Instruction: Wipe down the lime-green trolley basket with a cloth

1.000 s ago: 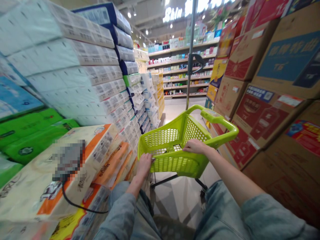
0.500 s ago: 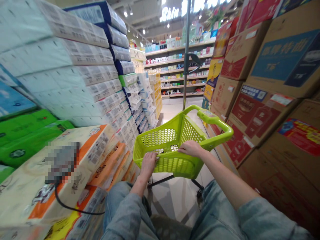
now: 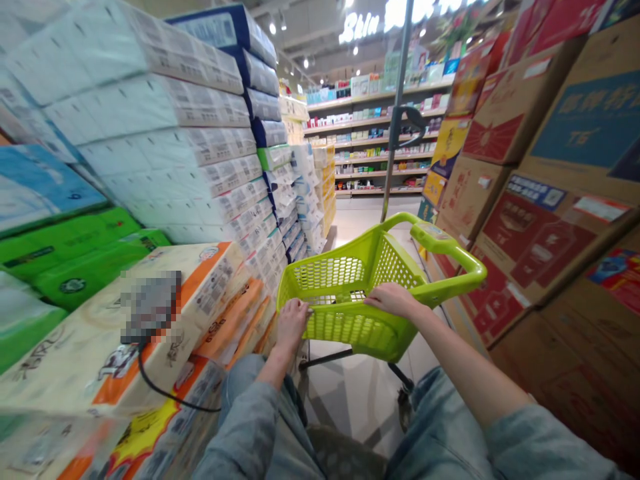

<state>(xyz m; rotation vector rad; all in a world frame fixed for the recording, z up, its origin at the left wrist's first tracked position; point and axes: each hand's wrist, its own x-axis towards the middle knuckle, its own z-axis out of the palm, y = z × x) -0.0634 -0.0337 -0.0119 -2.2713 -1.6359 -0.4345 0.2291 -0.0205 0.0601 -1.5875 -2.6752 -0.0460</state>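
Note:
A lime-green shopping cart [image 3: 350, 325] stands sideways just beyond my knees, its handle [image 3: 467, 260] toward the right. My left hand [image 3: 294, 321] is closed over the near rim at the left corner of the basket. Farther right along that same rim, my right hand [image 3: 393, 300] wraps over the edge, the forearm reaching in from the right. No goods can be made out inside the part of the basket that shows.
Stacked tissue packs [image 3: 200, 147] rise on the left, with a pixelated object [image 3: 153, 307] and black cable [image 3: 170, 397] on a lower pack. Cartons [image 3: 540, 227] line the right. Behind the cart stand a metal pole [image 3: 397, 133] and shelves [image 3: 370, 160].
The scene has shifted to the right in view. My left hand has slid a little leftward along the basket rim, toward its corner; my right hand keeps its place on the rim.

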